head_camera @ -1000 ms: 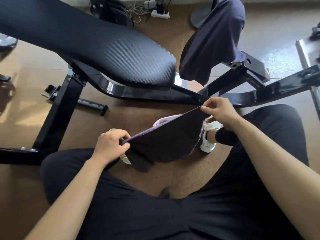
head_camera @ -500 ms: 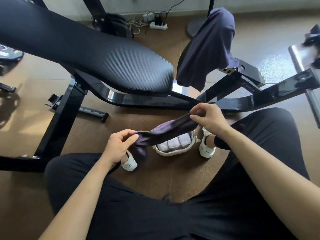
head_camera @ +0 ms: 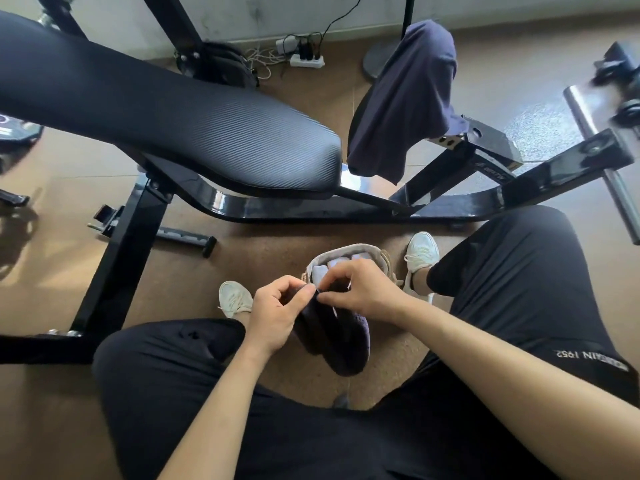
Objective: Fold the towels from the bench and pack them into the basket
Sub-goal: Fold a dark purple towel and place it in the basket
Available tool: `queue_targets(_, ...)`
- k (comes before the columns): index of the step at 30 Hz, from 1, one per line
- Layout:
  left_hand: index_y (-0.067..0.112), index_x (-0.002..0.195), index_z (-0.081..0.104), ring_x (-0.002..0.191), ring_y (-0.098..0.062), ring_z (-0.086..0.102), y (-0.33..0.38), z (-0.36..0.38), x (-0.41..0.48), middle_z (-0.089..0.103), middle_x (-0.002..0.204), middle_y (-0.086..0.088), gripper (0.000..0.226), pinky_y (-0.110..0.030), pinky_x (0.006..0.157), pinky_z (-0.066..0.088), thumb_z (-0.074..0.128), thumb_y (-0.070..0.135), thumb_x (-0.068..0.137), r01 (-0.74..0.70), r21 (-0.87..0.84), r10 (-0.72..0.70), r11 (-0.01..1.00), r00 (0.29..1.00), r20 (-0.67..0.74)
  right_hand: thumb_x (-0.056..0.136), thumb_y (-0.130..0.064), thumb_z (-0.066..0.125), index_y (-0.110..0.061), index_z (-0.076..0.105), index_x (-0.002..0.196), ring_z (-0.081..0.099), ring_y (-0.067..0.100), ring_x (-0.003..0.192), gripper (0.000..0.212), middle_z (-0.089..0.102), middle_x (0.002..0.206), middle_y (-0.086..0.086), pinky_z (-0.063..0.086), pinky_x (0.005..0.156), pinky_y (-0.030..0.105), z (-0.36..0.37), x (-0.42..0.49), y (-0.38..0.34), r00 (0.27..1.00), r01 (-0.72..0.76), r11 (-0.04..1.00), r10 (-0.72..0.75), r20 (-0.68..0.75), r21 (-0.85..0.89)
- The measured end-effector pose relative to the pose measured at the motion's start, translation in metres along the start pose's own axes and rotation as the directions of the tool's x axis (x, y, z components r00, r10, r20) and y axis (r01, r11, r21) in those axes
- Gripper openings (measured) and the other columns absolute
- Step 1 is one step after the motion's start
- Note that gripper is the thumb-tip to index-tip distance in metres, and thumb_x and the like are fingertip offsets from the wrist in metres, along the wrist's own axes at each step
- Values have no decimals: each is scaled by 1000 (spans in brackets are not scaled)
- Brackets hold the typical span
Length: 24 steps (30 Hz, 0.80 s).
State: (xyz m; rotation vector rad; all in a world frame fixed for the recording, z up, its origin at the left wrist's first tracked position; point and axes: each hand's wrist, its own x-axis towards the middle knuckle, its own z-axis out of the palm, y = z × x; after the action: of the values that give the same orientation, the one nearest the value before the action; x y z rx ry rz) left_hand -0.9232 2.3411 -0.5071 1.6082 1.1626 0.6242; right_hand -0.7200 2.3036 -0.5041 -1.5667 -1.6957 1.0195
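The dark purple towel [head_camera: 332, 336] hung doubled over between my knees, its upper edges gathered together and its thick, nubby fold sagging down toward the brown floor [head_camera: 242, 258]. My left hand [head_camera: 277, 315] was clamped on the gathered edge with fingertips and thumb, and my right hand [head_camera: 360, 292] was clamped on the same edge just beside it, the two hands almost touching.

Just beyond my hands the small pale basket [head_camera: 349, 251] sat on the floor, its far rim showing and light folded cloths [head_camera: 329, 266] already inside; my right hand covered part of its opening. My white shoes [head_camera: 420, 256] stood on either side of it, the right one just beside the rim, the left one nearer me. Bare floor lay to the left of the basket, up to a short black bar [head_camera: 183, 237] lying on the floor.

Farther off, the black padded bench [head_camera: 180, 123] stretched from the far left toward the middle, and its glossy frame [head_camera: 346, 211] curved along the floor just beyond the basket. Another dark towel [head_camera: 405, 102] was draped over the bench's upright part at the far right. A white power strip [head_camera: 306, 60] with tangled cables lay by the far wall.
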Motion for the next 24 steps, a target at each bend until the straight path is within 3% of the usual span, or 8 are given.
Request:
queue_targets(3, 25, 81, 74, 76, -15, 67, -5, 4, -2, 72, 76, 2, 12, -38, 73, 56, 74, 23, 93, 18, 35, -18, 999, 1000, 8, 85, -23, 76, -18, 78, 89, 56, -4, 86, 7, 56, 85, -21, 41, 76, 10, 2, -4, 3, 1000, -12, 999, 12, 3, -38)
queue_targets(7, 26, 82, 75, 77, -10, 65, -4, 6, -1, 74, 79, 3, 9, -34, 74, 55, 74, 25, 92, 24, 45, -26, 999, 999, 45, 88, -22, 76, -12, 78, 93, 62, 2, 84, 11, 68, 86, -12, 47, 75, 14, 3, -7, 0, 997, 27, 999, -25, 66, -24)
queue_targets(9, 27, 88, 77, 82, -7, 68, -6, 2, -1, 75, 82, 8, 7, -33, 79, 57, 73, 22, 92, 4, 97, -7, 995, 999, 37, 90, -21, 74, -10, 79, 95, 63, -6, 78, 12, 69, 79, -14, 47, 71, 11, -2, -6, -1, 998, -7, 1000, 7, 64, -6)
queue_targets(12, 27, 96, 80, 88, -5, 71, -11, -8, -1, 76, 89, 15, 14, -32, 82, 60, 76, 16, 88, -36, 278, 43, 960, 999, -19, 90, -20, 75, -17, 78, 89, 59, -12, 68, 4, 62, 68, -24, 42, 65, 8, -13, -3, 4, 999, -38, 999, 38, 20, -16)
queue_targets(16, 30, 92, 81, 72, -4, 70, -10, -14, -5, 75, 78, 16, 16, -33, 68, 61, 72, 26, 79, -84, 471, 152, 878, 983, -107, 90, -18, 76, -14, 78, 88, 61, -8, 71, 5, 69, 76, -15, 43, 67, 9, -24, -1, 10, 999, -49, 999, 49, -23, 8)
queue_targets(18, 28, 92, 82, 69, -5, 69, -9, -15, -6, 75, 77, 13, 21, -34, 66, 61, 66, 32, 78, -85, 507, 178, 858, 974, -139, 90, -20, 76, -14, 78, 90, 63, -5, 75, 6, 72, 81, -11, 48, 70, 12, -29, -1, 12, 996, -59, 998, 61, -65, 22)
queue_targets(21, 25, 92, 82, 68, -11, 70, -10, -18, -6, 75, 75, 10, 16, -35, 66, 61, 72, 22, 80, -70, 550, 183, 832, 971, -154, 92, -21, 74, -15, 78, 95, 68, 6, 80, 8, 75, 86, -5, 55, 74, 23, -41, 0, 15, 989, -86, 994, 92, -111, 63)
queue_targets(24, 21, 95, 82, 69, -14, 69, -12, -19, -4, 75, 77, 6, 15, -35, 69, 61, 76, 14, 82, -14, 563, 132, 826, 977, -170, 93, -19, 73, -17, 77, 95, 68, 6, 78, 5, 73, 84, -5, 55, 70, 20, -55, -1, 17, 967, -92, 986, 122, -222, 143)
